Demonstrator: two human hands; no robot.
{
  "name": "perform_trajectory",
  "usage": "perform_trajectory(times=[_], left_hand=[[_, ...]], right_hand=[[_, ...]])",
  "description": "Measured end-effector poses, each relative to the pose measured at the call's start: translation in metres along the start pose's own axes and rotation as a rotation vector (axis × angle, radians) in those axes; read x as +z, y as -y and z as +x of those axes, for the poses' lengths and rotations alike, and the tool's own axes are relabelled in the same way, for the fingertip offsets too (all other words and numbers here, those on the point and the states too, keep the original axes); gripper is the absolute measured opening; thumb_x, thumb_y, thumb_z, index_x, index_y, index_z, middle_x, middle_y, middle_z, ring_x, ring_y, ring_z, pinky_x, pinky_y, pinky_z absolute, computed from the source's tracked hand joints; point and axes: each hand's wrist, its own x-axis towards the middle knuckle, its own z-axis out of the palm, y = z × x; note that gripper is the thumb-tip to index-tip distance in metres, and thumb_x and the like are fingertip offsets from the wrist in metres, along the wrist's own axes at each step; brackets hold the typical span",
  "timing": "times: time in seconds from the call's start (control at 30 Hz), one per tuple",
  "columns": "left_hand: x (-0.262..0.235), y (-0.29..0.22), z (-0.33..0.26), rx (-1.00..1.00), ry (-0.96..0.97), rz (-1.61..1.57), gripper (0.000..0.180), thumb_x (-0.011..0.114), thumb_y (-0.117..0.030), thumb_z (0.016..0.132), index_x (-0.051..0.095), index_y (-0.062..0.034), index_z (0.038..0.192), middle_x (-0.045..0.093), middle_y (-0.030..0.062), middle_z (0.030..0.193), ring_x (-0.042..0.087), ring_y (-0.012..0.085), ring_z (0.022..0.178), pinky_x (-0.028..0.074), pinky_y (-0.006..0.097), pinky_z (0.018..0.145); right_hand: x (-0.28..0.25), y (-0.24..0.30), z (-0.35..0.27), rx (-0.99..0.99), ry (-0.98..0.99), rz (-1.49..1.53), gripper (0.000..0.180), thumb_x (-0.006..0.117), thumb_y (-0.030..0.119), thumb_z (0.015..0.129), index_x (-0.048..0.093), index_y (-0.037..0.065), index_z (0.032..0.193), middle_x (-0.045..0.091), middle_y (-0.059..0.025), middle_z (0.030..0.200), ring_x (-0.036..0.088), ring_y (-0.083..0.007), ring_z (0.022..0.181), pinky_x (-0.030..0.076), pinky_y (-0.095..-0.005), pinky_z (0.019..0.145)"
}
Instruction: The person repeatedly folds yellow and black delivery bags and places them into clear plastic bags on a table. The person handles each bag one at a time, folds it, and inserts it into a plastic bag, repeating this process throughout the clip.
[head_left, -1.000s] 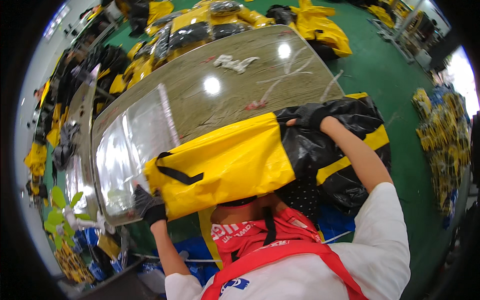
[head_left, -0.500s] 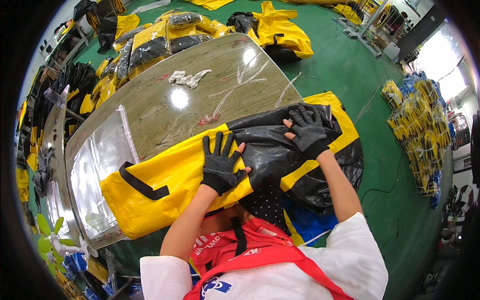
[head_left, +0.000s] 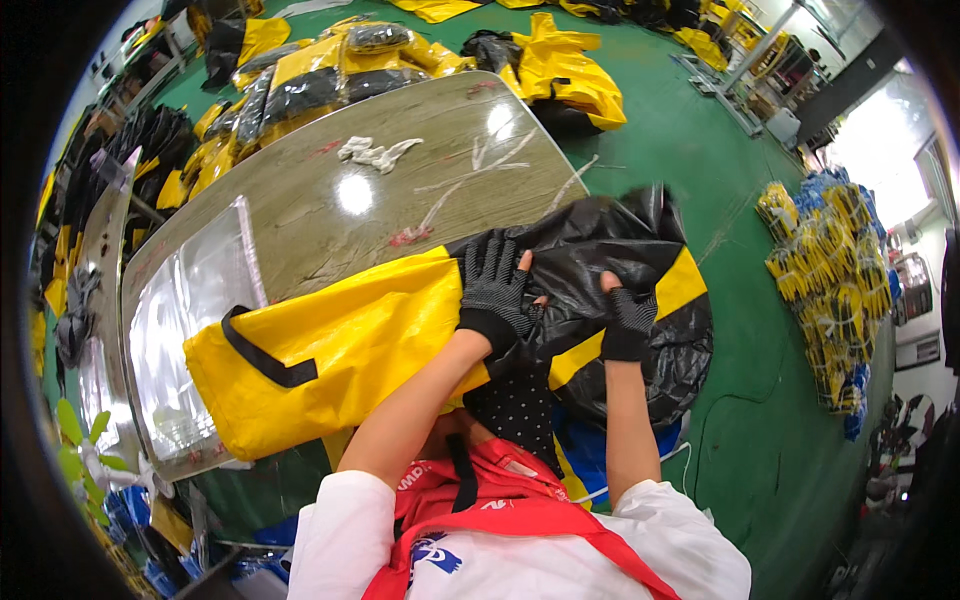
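A large yellow and black bag (head_left: 340,350) of shiny coated fabric lies across the near side of the table, with a black strap (head_left: 265,360) on its yellow part. My left hand (head_left: 495,285), in a black dotted glove with bare thumb and fingertip, rests with fingers stretched out on the black part beside the yellow edge. On the right, my right hand (head_left: 629,325), gloved alike, holds the bag's loose black end by the yellow band. Its thumb shows on top; the other fingers are mostly hidden by fabric.
On the brown table (head_left: 310,230) lie a crumpled white cloth (head_left: 380,154) and a clear plastic sheet (head_left: 195,330). Wrapped yellow and black bags (head_left: 320,75) are piled beyond it. A strapped stack of yellow bundles (head_left: 830,290) stands on the green floor at right. A green-bladed fan (head_left: 85,460) is at lower left.
My left hand has slid right from the yellow part onto the black. My right hand has come nearer to me, its fingers now under fabric, and the bag's black end is bunched up.
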Motion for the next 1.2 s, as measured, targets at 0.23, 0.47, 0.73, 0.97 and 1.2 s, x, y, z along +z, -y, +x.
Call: perform_trajectory(times=[0.23,0.47,0.73,0.97,1.2], left_hand=[[-0.042,0.031,-0.072,-0.099,0.454,-0.898,0.049,0.035,-0.03,0.094,0.029,-0.0083,0.138,0.028,0.0107,0.143,0.025,0.0248,0.132,0.011,0.035,0.111],[-0.203,0.129,-0.291,-0.708,-0.165,0.038,0.038,0.066,-0.02,0.078,0.055,-0.0019,0.109,0.058,0.0201,0.104,0.057,0.0309,0.094,0.043,0.037,0.086],[-0.214,0.15,-0.37,-1.195,-0.558,-1.471,0.048,0.061,-0.025,0.085,0.044,-0.0052,0.125,0.055,0.0083,0.117,0.055,0.0236,0.103,0.047,0.038,0.088],[-0.235,0.113,-0.336,-1.044,-0.536,-1.424,0.056,0.063,-0.021,0.08,0.041,-0.0047,0.129,0.053,0.0109,0.119,0.054,0.0251,0.106,0.044,0.039,0.091],[-0.185,0.007,-0.101,-0.695,-0.54,-1.346,0.07,0.075,-0.006,0.069,0.037,-0.0039,0.128,0.053,0.0062,0.114,0.052,0.0178,0.1,0.041,0.028,0.087]], right_hand=[[0.13,0.07,-0.102,-1.05,0.741,-1.009,0.049,0.054,0.012,0.074,0.052,0.01,0.123,0.053,-0.0097,0.07,0.052,-0.0303,0.066,0.039,-0.0433,0.062],[0.119,0.04,-0.114,-1.022,1.007,-1.307,0.047,0.053,0.015,0.075,0.052,0.014,0.122,0.055,-0.0124,0.091,0.052,-0.0294,0.088,0.037,-0.0448,0.079],[0.181,0.056,-0.14,-1.051,1.257,-1.231,0.065,0.053,0.054,0.075,0.053,0.004,0.117,0.034,-0.0205,0.136,0.022,-0.0388,0.131,0.002,-0.0633,0.103],[0.22,-0.022,-0.207,-0.83,0.897,-1.083,0.065,0.042,0.052,0.084,0.035,0.014,0.136,0.031,-0.0266,0.136,0.019,-0.0422,0.131,-0.002,-0.0683,0.098],[0.197,-0.052,-0.193,-0.36,0.793,-0.573,0.045,0.044,0.037,0.086,0.044,0.017,0.126,0.036,-0.024,0.129,0.028,-0.0377,0.123,0.015,-0.058,0.099]])
